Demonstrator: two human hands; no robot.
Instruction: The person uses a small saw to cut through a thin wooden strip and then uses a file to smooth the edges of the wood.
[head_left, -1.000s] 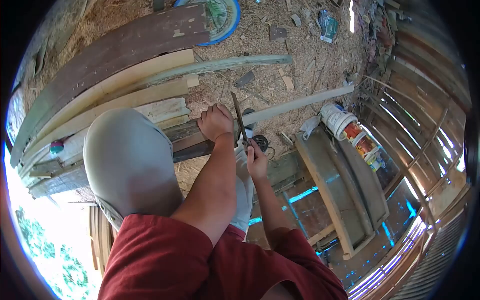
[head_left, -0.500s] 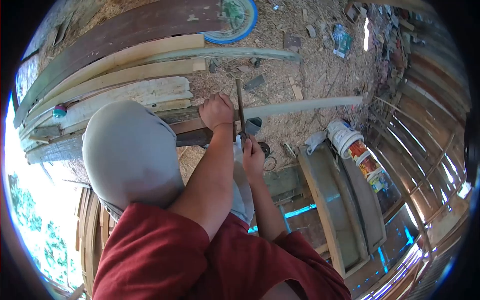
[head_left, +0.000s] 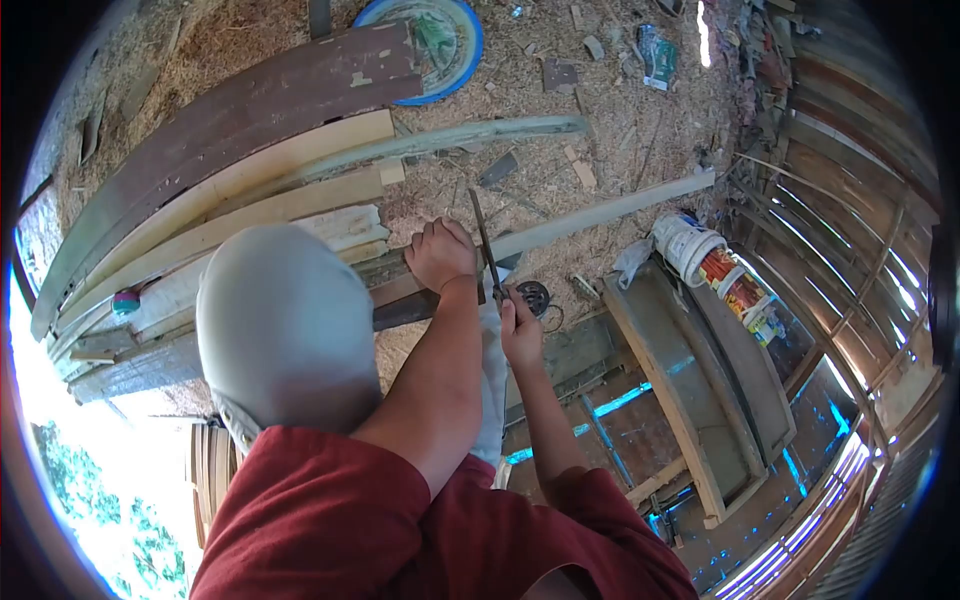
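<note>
My right hand (head_left: 522, 330) is closed round the handle end of a long, thin, dark saw (head_left: 484, 235), seen nearly edge-on. Its blade points away from me and crosses a wooden board (head_left: 400, 310). My left hand (head_left: 441, 253) presses on that board just left of the blade, its fingers curled over the wood. A pale strip of wood (head_left: 610, 213) runs off to the right from beside the blade. Whether it belongs to the same board is hidden. A rounded grey-clothed shape (head_left: 290, 310), apparently my knee, covers part of the boards.
Several planks (head_left: 300, 205) lie at the left, with a wide brown board (head_left: 250, 115) behind. A blue-rimmed round basin (head_left: 474, 60) sits beyond. To the right are a wooden frame (head_left: 655, 390) and a white bucket (head_left: 688, 258). Wood shavings cover the ground (head_left: 610, 130).
My right hand and the saw have come slightly back toward me, and the blade slants more. The left hand stays on the board. The whole view has shifted a little.
</note>
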